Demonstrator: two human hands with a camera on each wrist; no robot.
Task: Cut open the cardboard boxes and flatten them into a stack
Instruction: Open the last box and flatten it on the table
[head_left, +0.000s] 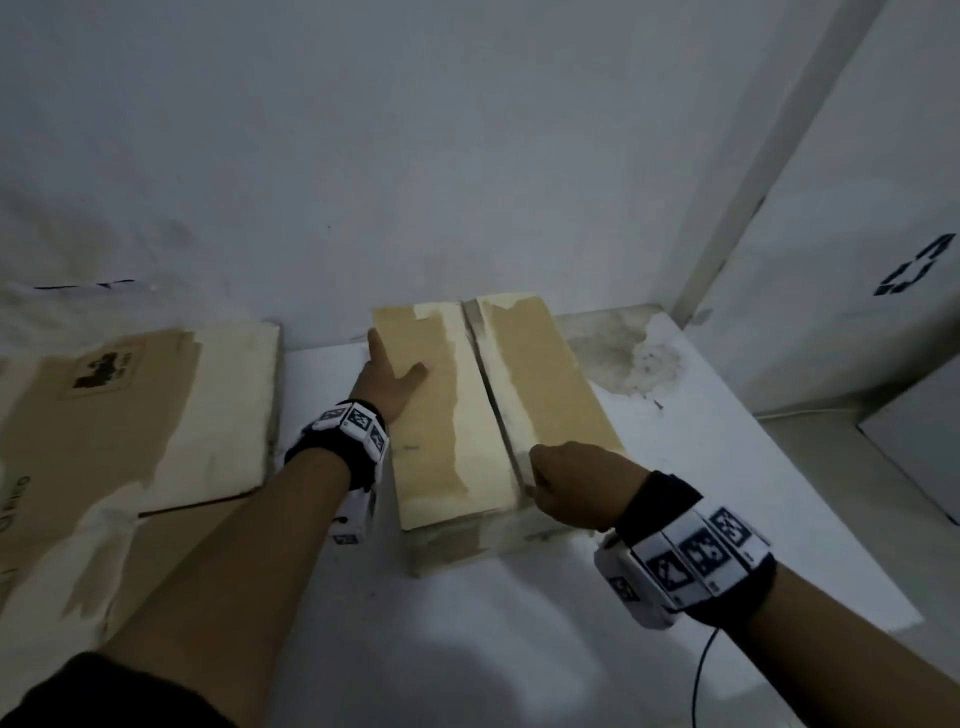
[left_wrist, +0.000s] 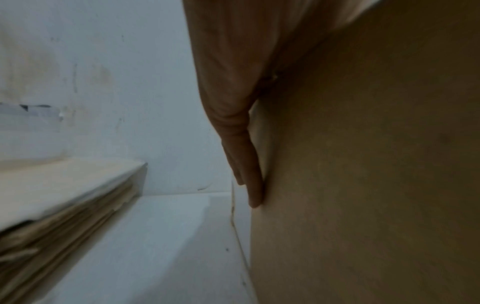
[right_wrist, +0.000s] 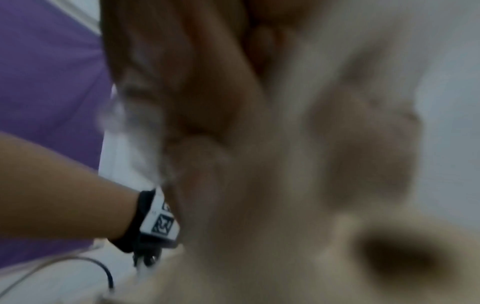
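A taped cardboard box (head_left: 441, 415) stands in the middle of the white table, its top flaps closed along a centre seam (head_left: 493, 395). My left hand (head_left: 387, 379) lies over the box's left top edge, thumb on top. In the left wrist view its fingers (left_wrist: 246, 154) run straight down the box side (left_wrist: 363, 185). My right hand (head_left: 571, 483) is clenched at the near end of the seam, around a thin grey cutter (head_left: 525, 475) that is mostly hidden. The right wrist view is blurred. Flattened cardboard (head_left: 156, 405) lies in a stack (left_wrist: 64, 195) at the left.
The white table (head_left: 467, 649) meets a stained wall right behind the box. A dark stain (head_left: 623, 358) marks the table's far right. A white panel (head_left: 857, 260) stands at the right, and a thin cable (head_left: 701, 675) hangs from my right wrist.
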